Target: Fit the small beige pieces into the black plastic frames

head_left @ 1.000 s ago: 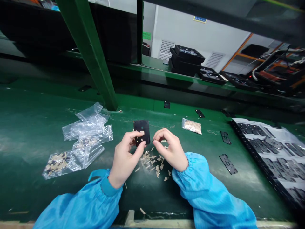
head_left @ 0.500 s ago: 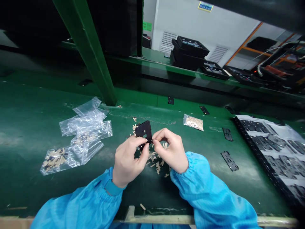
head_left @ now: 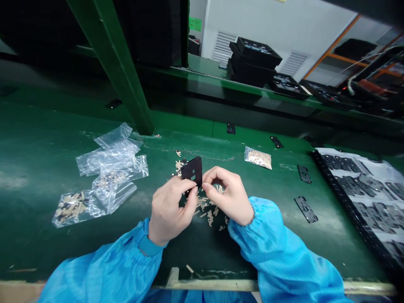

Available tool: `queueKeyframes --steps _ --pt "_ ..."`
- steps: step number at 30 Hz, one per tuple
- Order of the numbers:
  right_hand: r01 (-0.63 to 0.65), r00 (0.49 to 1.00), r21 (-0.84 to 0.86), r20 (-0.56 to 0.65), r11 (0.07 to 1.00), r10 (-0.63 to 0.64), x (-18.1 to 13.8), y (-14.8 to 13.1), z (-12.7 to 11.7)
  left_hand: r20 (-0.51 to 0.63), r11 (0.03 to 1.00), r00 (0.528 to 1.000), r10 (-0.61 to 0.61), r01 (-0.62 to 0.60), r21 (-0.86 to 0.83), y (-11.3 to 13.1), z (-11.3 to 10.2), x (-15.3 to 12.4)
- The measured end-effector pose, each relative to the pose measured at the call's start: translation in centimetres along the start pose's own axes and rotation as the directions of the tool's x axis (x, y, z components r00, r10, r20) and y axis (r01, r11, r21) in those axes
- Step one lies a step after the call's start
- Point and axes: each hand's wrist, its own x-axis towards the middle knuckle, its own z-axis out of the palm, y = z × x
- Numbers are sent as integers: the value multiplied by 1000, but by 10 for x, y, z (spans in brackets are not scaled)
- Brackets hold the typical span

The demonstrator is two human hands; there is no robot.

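Note:
Between thumb and fingers, my left hand (head_left: 173, 209) grips a thin black plate (head_left: 192, 169) with small cut-outs, tilted up above the bench. My right hand (head_left: 229, 194) is closed in a pinch at the plate's right edge. Whether its fingertips hold a small piece is too small to make out. Below and behind both hands lie scattered small beige pieces (head_left: 211, 213), partly hidden by the hands and the plate.
Clear plastic bags (head_left: 113, 162), some holding beige pieces, lie at left. A filled bag (head_left: 258, 158) sits beyond my right hand. Loose black plates (head_left: 306, 209) and a tray of black plates (head_left: 353, 210) are at right. A green post (head_left: 126, 75) rises behind.
The black plate has turned a little more upright in my left hand. My right hand stays pinched at its edge. The camera view has shifted slightly.

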Motion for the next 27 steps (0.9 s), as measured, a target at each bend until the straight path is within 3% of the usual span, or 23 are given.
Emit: queueKeyframes --steps 8,17,22,27 --pt "-55 997 55 57 997 52 2 1 -3 23 999 1000 -16 17 -39 0 -2 0" --pt "2 1000 -86 26 996 0 0 -3 -2 42 988 998 -42 47 -149 -1 -4 1" --pt "-12 993 -106 112 994 24 1 -7 -8 29 982 997 -70 74 -172 -3 -2 -1" --pt "26 997 -163 81 986 -13 0 -7 -8 30 977 998 -55 60 -205 -4 -2 0"
